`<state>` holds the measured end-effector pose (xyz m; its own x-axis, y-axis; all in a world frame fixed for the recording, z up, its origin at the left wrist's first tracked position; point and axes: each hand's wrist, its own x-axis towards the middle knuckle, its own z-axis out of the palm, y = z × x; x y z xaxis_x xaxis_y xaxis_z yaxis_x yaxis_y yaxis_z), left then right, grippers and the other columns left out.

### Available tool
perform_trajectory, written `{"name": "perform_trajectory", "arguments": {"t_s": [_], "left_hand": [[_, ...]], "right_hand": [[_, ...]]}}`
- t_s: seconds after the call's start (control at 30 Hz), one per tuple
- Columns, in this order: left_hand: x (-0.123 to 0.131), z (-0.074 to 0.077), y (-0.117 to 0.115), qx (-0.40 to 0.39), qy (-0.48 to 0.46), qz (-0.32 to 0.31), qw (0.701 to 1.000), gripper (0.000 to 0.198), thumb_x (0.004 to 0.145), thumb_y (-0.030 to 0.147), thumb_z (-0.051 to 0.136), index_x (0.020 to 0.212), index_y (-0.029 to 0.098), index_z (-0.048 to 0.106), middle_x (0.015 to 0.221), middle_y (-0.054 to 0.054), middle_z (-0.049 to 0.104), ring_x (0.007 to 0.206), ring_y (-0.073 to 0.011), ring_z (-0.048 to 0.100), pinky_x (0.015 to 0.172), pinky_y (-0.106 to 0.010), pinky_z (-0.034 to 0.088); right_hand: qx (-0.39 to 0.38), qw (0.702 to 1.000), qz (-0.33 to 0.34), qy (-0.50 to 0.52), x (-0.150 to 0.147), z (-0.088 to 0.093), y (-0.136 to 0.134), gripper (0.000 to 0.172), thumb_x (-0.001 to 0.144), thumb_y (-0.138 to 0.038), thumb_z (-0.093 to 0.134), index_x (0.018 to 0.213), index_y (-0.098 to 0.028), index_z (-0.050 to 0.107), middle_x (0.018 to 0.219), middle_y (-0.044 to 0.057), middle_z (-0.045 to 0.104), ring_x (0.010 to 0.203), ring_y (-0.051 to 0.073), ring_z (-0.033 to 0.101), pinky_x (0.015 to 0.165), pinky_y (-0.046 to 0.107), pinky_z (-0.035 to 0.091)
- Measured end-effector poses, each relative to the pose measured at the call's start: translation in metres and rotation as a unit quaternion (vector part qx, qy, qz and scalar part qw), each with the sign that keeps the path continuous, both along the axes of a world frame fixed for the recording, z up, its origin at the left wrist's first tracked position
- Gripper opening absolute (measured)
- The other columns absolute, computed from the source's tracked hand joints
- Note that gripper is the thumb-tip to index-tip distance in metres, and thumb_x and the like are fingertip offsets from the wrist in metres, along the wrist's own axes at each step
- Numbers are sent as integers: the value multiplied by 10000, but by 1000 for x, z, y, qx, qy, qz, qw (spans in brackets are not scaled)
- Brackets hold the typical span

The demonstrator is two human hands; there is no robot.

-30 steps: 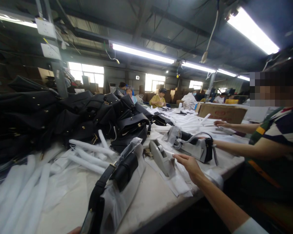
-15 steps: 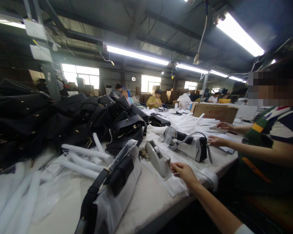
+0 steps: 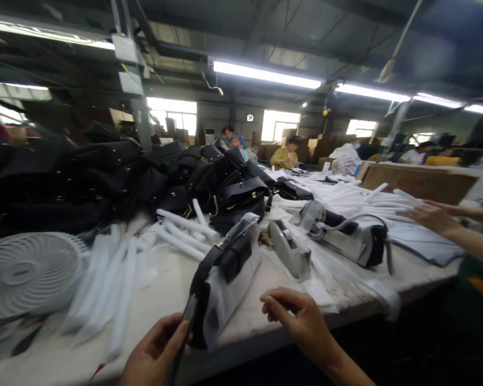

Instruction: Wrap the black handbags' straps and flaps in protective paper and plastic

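My left hand (image 3: pixel 156 348) pinches the black strap (image 3: pixel 189 313) of a handbag at the near edge of the table. The handbag (image 3: pixel 234 260) is black with a gold-coloured buckle, and white wrapping covers part of its body. To its right hovers my right hand (image 3: pixel 304 324), thumb and fingers pressed together. Whatever those fingers may hold is too small to make out. Just beyond that hand stands a grey tape dispenser (image 3: pixel 285 249).
Black bags (image 3: pixel 177 171) are heaped at the back left. White padded tubes (image 3: pixel 121 295) and a fan (image 3: pixel 28 273) lie at left. Another partly wrapped bag (image 3: pixel 350 236) sits right, near a co-worker's hand (image 3: pixel 437 217). Behind is a cardboard box (image 3: pixel 418 181).
My right hand has left the tape dispenser, moving towards me and the handbag. My left hand has come into view on the strap. The view has swung left; the co-worker's hands left the other bag.
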<state>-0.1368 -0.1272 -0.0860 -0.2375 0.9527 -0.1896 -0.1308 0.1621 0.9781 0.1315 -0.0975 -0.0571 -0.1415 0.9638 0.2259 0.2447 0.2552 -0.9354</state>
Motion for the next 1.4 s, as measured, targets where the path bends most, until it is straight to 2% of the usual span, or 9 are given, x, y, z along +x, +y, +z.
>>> {"name": "perform_trajectory", "arguments": {"t_s": [0.1,0.23,0.43,0.63,0.77,1.0,1.17,1.3,1.4], "left_hand": [[0,0,-1,52,1,-10,999,419,673,522,790,890,173,704,784,-17,742,759,-164,685,712,-206,528],[-1,-8,2,110,-8,-32,993,347,727,474,762,867,163,695,752,-28,730,732,-173,680,699,-243,534],[-1,-17,4,155,8,-37,987,310,787,448,714,859,150,672,777,-53,730,737,-185,677,672,-259,529],[2,-10,1,161,21,-7,987,316,786,480,698,833,168,677,748,-37,718,692,-176,666,626,-243,520],[5,-9,1,167,47,24,985,327,764,500,701,809,177,676,727,-34,704,649,-170,646,579,-236,498],[5,-11,-4,210,114,57,969,448,839,416,646,1247,236,594,762,2,665,660,-153,634,659,-244,512],[1,-7,-8,248,223,35,942,333,857,371,629,1164,265,700,872,-53,695,824,-210,663,769,-279,524],[1,-5,-7,250,208,49,944,313,857,400,624,1119,264,728,849,-53,697,793,-205,657,753,-277,530],[-1,-3,-5,228,181,15,957,333,844,421,636,1114,252,731,840,-45,697,784,-196,659,715,-256,532]], "right_hand": [[-4,997,78,22,-44,6,-10,277,884,-423,635,819,-175,742,740,52,718,640,167,659,625,250,519],[-15,990,131,45,-90,2,-10,287,878,-434,639,829,-173,748,738,52,722,627,168,659,614,249,520],[-59,995,76,36,-127,-1,-1,377,811,-536,668,792,-167,745,640,47,703,550,172,645,510,234,494],[-4,994,-5,-108,-137,11,3,377,828,-499,620,634,-189,710,530,30,664,480,162,604,462,236,420],[13,986,-20,-164,-138,14,6,365,821,-471,609,594,-196,690,499,33,652,491,171,605,443,236,387],[21,980,-26,-194,-137,16,5,361,833,-450,590,584,-201,674,505,35,657,495,170,613,457,239,377],[44,978,-30,-203,-139,18,5,373,841,-447,586,570,-204,668,498,33,653,485,166,598,453,246,363],[54,977,-30,-204,-138,20,4,352,841,-433,597,596,-201,697,536,34,669,507,167,605,474,251,371],[19,986,14,-163,-130,19,1,360,869,-450,577,659,-197,722,564,33,674,508,165,616,485,244,405]]}}
